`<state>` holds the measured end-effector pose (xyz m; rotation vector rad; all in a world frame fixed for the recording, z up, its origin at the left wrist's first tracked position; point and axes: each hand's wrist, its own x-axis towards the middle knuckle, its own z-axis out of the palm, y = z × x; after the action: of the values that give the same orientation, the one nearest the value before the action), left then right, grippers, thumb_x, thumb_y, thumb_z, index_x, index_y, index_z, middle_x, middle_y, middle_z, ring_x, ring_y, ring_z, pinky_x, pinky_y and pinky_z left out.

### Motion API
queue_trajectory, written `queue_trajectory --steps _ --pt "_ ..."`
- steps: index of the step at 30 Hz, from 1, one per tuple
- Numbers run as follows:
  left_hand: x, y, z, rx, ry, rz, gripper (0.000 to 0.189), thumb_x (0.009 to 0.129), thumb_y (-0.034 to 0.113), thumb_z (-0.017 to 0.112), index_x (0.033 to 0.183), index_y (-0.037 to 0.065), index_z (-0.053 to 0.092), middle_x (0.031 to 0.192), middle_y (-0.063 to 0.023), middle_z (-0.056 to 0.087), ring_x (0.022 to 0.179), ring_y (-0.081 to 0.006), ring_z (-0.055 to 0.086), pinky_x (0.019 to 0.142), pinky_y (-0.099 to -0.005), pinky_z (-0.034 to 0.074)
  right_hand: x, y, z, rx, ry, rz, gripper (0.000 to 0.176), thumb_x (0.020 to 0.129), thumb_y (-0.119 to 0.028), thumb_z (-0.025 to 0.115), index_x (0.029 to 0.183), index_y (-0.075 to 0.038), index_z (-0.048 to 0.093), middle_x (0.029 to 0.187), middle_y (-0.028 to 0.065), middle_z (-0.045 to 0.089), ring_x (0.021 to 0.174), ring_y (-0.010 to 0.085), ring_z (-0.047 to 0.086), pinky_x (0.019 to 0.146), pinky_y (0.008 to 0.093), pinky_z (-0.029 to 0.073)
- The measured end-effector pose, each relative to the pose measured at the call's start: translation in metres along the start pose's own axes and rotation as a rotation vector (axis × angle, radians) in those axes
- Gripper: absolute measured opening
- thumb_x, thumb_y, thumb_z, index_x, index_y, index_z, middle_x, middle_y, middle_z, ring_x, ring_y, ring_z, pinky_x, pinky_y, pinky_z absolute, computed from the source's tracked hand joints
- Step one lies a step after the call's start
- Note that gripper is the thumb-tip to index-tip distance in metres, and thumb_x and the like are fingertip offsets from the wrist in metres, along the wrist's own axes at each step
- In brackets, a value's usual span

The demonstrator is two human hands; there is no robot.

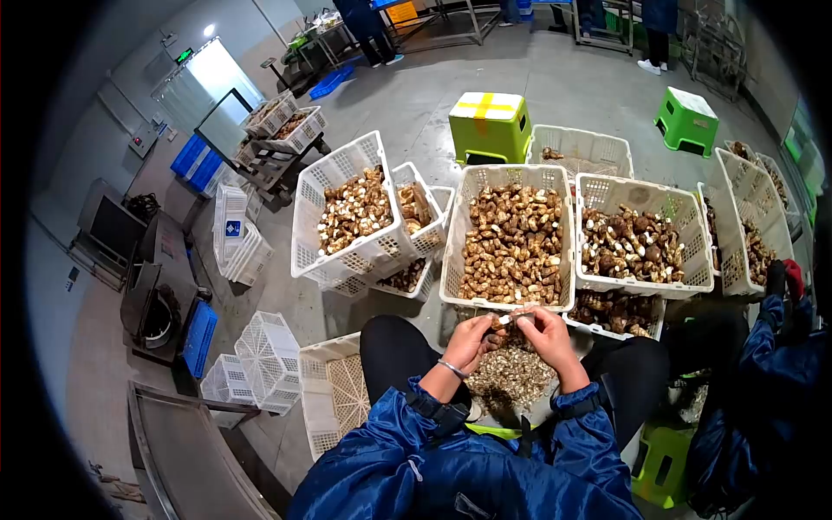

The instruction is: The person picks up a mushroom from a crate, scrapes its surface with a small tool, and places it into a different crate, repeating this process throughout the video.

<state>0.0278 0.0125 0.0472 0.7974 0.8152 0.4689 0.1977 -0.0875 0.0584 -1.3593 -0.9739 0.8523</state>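
Observation:
My left hand (470,340) and my right hand (543,334) meet just in front of my knees, both pinched on one small brown mushroom (505,320) held between them. Whether the right hand also holds a small tool is too fine to tell. Below the hands lies a pile of mushroom trimmings (511,374) between my legs. Directly beyond the hands stands a white plastic crate (451,260) full of brown mushrooms.
More white crates of mushrooms stand around: a tilted one (308,217) at left, one (685,208) at right, others far right (737,186). Empty crates (329,390) sit by my left knee. Green stools (490,126) (687,121) stand behind. A person in blue (771,381) sits at right.

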Motion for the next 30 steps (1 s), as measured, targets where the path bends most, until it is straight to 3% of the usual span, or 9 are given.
queue_trajectory --steps 7,11,12,15,19,22,25,28,30 --pt "-0.002 0.002 0.003 -0.021 -0.058 0.009 0.026 0.102 0.024 0.058 0.114 0.002 0.063 0.091 -0.0056 0.069 0.073 -0.0099 0.064 0.063 -0.0225 0.053 0.003 0.003 -0.002 -0.109 -0.001 -0.048 0.02 0.09 -0.016 0.07 0.096 0.003 0.066 0.086 0.0035 0.063 0.078 0.0088 0.056 0.07 0.0261 0.047" --pt "-0.003 0.003 0.004 0.06 -0.046 0.03 0.027 0.098 0.019 0.064 0.118 0.0 0.064 0.092 -0.0038 0.07 0.076 -0.0094 0.065 0.065 -0.0224 0.053 0.005 0.005 0.0 -0.16 0.026 -0.169 0.021 0.088 -0.013 0.071 0.097 0.005 0.066 0.094 0.0099 0.066 0.085 0.0195 0.063 0.075 0.0308 0.05" --pt "-0.002 0.001 0.005 0.054 -0.039 0.03 0.026 0.099 0.018 0.064 0.117 0.001 0.064 0.091 -0.0031 0.069 0.075 -0.0092 0.065 0.064 -0.022 0.054 0.002 -0.008 0.001 -0.098 0.003 -0.081 0.023 0.087 -0.013 0.072 0.1 0.005 0.067 0.098 0.011 0.067 0.086 0.0196 0.063 0.077 0.0312 0.051" --pt "0.003 -0.004 0.001 0.064 -0.06 0.033 0.023 0.1 0.019 0.062 0.114 0.002 0.065 0.09 -0.0025 0.069 0.074 -0.0087 0.064 0.063 -0.0221 0.054 0.001 -0.003 0.002 -0.244 0.033 -0.194 0.023 0.088 -0.013 0.072 0.102 0.005 0.067 0.101 0.0096 0.068 0.087 0.0166 0.063 0.077 0.0291 0.051" --pt "-0.002 -0.001 0.004 0.048 -0.047 -0.003 0.022 0.101 0.022 0.061 0.109 0.002 0.064 0.088 -0.0031 0.069 0.07 -0.0086 0.064 0.061 -0.0217 0.054 0.002 -0.004 -0.003 -0.039 -0.008 0.146 0.024 0.088 -0.012 0.071 0.105 0.004 0.068 0.099 0.0086 0.068 0.084 0.0132 0.063 0.075 0.0282 0.051" --pt "-0.003 0.0 0.009 0.048 -0.01 0.029 0.022 0.101 0.023 0.06 0.107 0.002 0.064 0.085 -0.0024 0.068 0.066 -0.0086 0.062 0.058 -0.0215 0.053 0.001 -0.005 0.003 -0.157 0.033 -0.115 0.024 0.088 -0.013 0.071 0.105 0.004 0.068 0.099 0.0089 0.069 0.085 0.0141 0.063 0.074 0.0282 0.051" --pt "-0.002 -0.002 0.008 0.048 -0.032 0.008 0.021 0.101 0.023 0.06 0.105 0.003 0.064 0.084 -0.0014 0.067 0.066 -0.0082 0.062 0.057 -0.0213 0.052 0.001 -0.002 0.003 -0.259 0.027 -0.163 0.025 0.087 -0.012 0.072 0.107 0.004 0.068 0.102 0.009 0.07 0.085 0.014 0.064 0.074 0.0284 0.051" --pt "0.003 -0.008 -0.001 -0.048 -0.078 -0.033 0.019 0.099 0.021 0.063 0.106 0.003 0.063 0.085 -0.0028 0.067 0.066 -0.0098 0.064 0.058 -0.0219 0.053 0.002 0.001 -0.003 -0.1 0.011 0.057 0.025 0.088 -0.012 0.072 0.107 0.004 0.069 0.103 0.0082 0.07 0.084 0.0126 0.063 0.075 0.0291 0.052" --pt "0.002 -0.006 0.001 -0.053 -0.061 -0.033 0.019 0.099 0.021 0.063 0.107 0.004 0.063 0.084 -0.0017 0.067 0.067 -0.009 0.063 0.058 -0.0216 0.053 0.002 0.002 0.0 -0.062 0.019 0.022 0.025 0.088 -0.012 0.072 0.107 0.003 0.069 0.105 0.0081 0.07 0.084 0.0122 0.064 0.075 0.0298 0.052"
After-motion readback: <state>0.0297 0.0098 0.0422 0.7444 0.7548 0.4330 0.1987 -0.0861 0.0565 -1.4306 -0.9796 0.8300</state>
